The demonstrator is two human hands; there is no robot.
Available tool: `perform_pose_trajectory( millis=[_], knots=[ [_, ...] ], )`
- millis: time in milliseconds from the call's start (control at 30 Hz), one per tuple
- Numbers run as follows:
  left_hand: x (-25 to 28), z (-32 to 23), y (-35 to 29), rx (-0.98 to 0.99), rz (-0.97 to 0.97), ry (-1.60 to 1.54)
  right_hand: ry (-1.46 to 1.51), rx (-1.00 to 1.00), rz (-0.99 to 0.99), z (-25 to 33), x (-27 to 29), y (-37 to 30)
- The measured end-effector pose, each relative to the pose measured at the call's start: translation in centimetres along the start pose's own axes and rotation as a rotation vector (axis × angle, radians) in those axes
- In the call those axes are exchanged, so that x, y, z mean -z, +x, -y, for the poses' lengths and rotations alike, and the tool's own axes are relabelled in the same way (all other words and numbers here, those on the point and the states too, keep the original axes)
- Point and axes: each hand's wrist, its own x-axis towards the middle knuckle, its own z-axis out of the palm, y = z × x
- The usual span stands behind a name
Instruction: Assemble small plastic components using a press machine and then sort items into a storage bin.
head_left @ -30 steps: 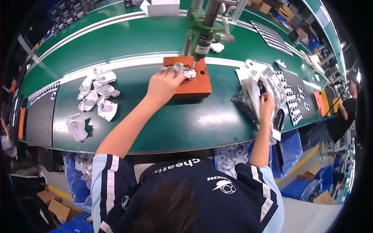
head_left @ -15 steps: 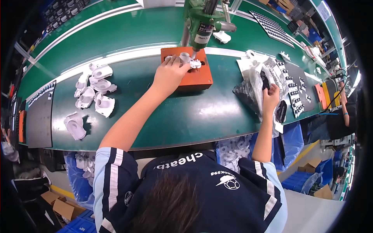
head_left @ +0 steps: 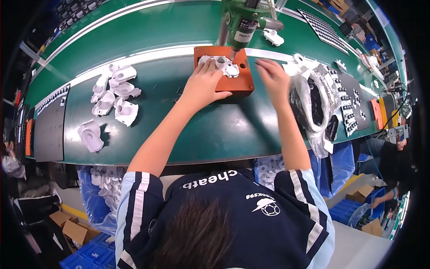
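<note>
In the head view, the white part [head_left: 230,70] lies left to right on the orange block [head_left: 244,81]; the nearer left hand [head_left: 204,84], thumb apart, rests upon its left end. Right of the block, the right hand [head_left: 275,81] half-curls, its content I cannot tell.

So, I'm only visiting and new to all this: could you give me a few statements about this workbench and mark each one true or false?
1. The left hand has its fingers on a white part that sits on the orange block. True.
2. The right hand is inside the clear plastic bag. False: it is raised between the block and the bag.
3. A cluster of loose white parts lies to the left of the block. True.
4. The bench top is yellow. False: it is green.
5. The green machine points its metal tip down at the block. True.
</note>
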Motion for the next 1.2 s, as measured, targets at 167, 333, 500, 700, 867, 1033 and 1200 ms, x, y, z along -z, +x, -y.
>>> perform_pose_trajectory(
  millis=[167, 333, 500, 700, 867, 1033, 1200],
  knots=[
    [0.6, 1.3, -0.2, 0.024, 0.08, -0.124, -0.101, 0.069, 0.17, 0.1, -5.5, 2.8],
    [0.4, 1.1, -0.2, 0.036, 0.061, -0.134, -0.114, 0.133, 0.121, -0.3, -5.4, 2.1],
    [1.2, 0.8, 0.1, 0.069, 0.131, -0.137, -0.168, 0.195, 0.144, -0.1, -5.6, 2.2],
    [3.6, 2.8, 4.0, 0.171, 0.555, -0.189, -0.291, 0.332, 0.235, 0.4, -5.1, 1.9],
    [3.8, 3.0, 4.9, 0.118, 0.584, -0.163, -0.429, 0.402, 0.179, 1.5, -4.9, 0.8],
    [3.4, 3.1, 4.5, 0.144, 0.522, -0.176, -0.55, 0.368, 0.3, 2.6, -5.1, 0.5],
    [3.5, 3.5, 5.3, 0.144, 0.582, -0.163, -0.661, 0.419, 0.148, 4.6, -5.4, -1.0]
  ],
)
